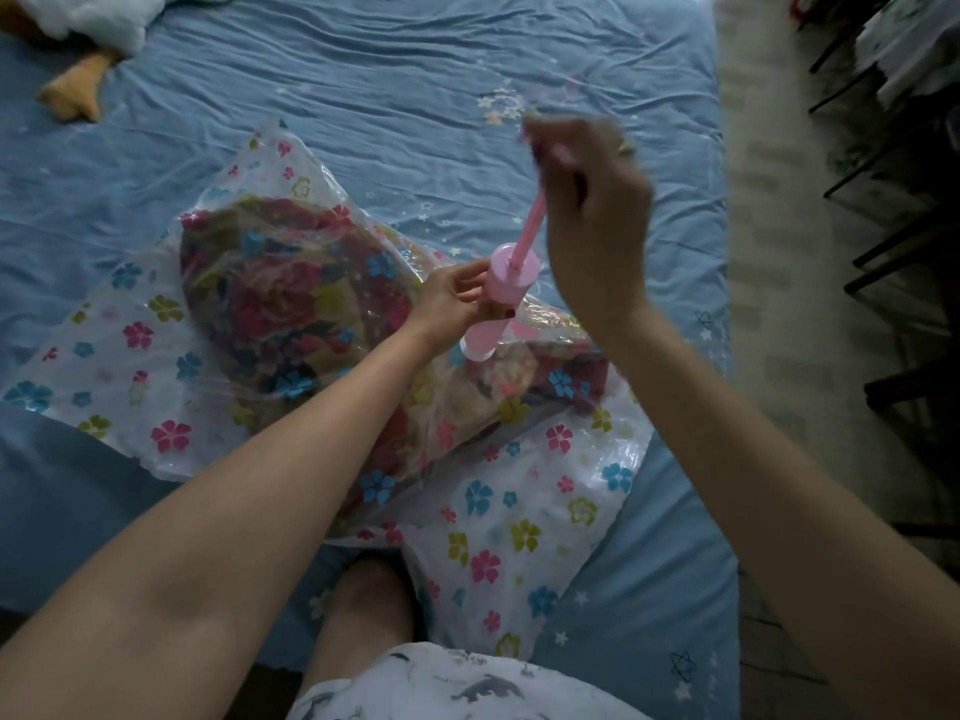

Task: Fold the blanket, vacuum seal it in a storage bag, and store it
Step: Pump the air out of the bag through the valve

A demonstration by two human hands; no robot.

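Observation:
A clear storage bag (130,387) printed with coloured flowers lies on the blue bed sheet (415,70). Inside it sits the folded blanket (291,304), dark red with floral patterns. A pink hand pump (501,298) stands upright on the bag's valve, near the blanket's right end. My left hand (452,298) grips the pump's cylinder. My right hand (592,210) is raised above it and grips the pump's handle, with the pink rod (530,226) drawn far out of the cylinder. The handle itself is blurred and mostly hidden by my fingers.
A white plush toy (93,23) with an orange foot lies at the bed's top left corner. The bed's right edge runs beside a tiled floor (769,252), where dark chair legs (893,241) stand. My knee (369,605) is at the bed's near edge.

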